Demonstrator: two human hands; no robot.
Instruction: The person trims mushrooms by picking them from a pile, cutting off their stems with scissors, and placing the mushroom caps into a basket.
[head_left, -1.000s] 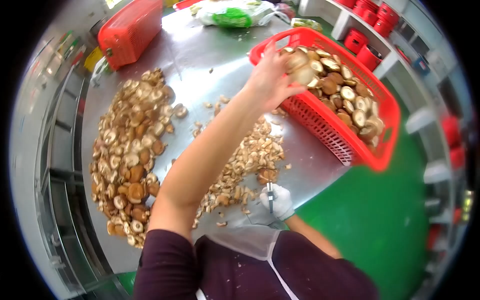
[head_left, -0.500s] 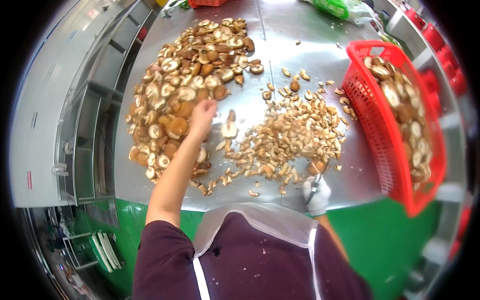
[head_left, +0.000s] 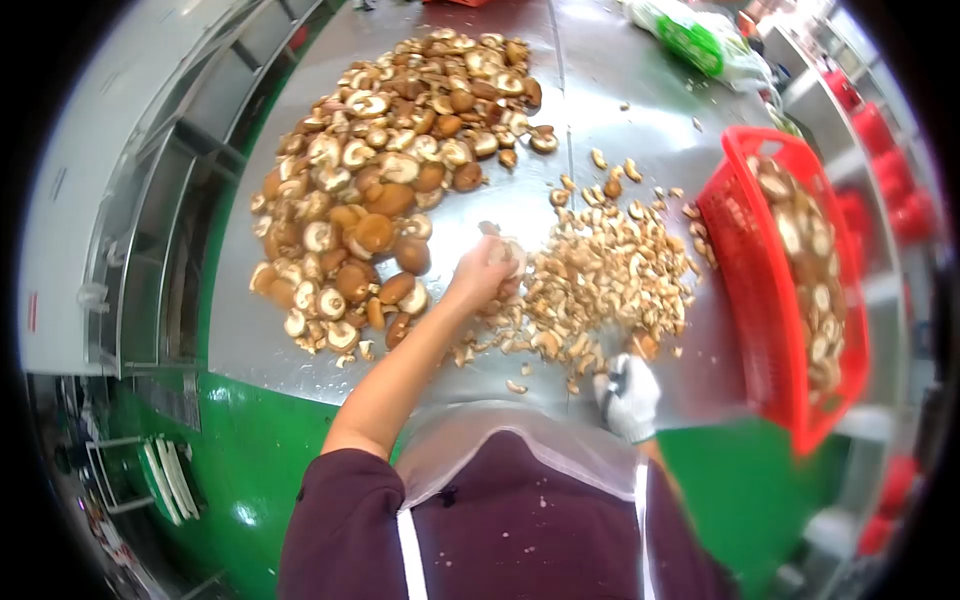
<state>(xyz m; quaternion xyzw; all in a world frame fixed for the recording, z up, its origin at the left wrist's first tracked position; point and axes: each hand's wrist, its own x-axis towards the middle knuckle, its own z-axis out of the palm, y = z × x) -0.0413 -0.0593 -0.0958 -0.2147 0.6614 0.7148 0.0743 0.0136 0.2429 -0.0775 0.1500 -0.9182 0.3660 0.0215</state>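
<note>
My bare left hand (head_left: 485, 270) is closed around a pale-bottomed mushroom (head_left: 514, 258) between the two heaps, its stem pointing up and away. My right hand (head_left: 630, 398), in a white glove, is closed on a small knife (head_left: 611, 345); the blade is blurred and the handle mostly hidden. Just beyond the glove lies a brown mushroom (head_left: 646, 346), and I cannot tell whether the knife touches it. Left of my hands spreads a big heap of whole mushrooms (head_left: 375, 232). A lower pile of cut mushroom stems (head_left: 600, 270) lies in front of my right hand.
A red plastic basket (head_left: 745, 270) filled with mushrooms stands tilted at the table's right side. The steel table (head_left: 270, 365) ends close to my apron. At the far right lies a green and white plastic bag (head_left: 695, 40). Shelves with red containers (head_left: 875, 130) stand beyond.
My left hand has moved right from the edge of the whole-mushroom heap onto the single mushroom. The view has shifted slightly. My gloved hand stays near the brown mushroom.
</note>
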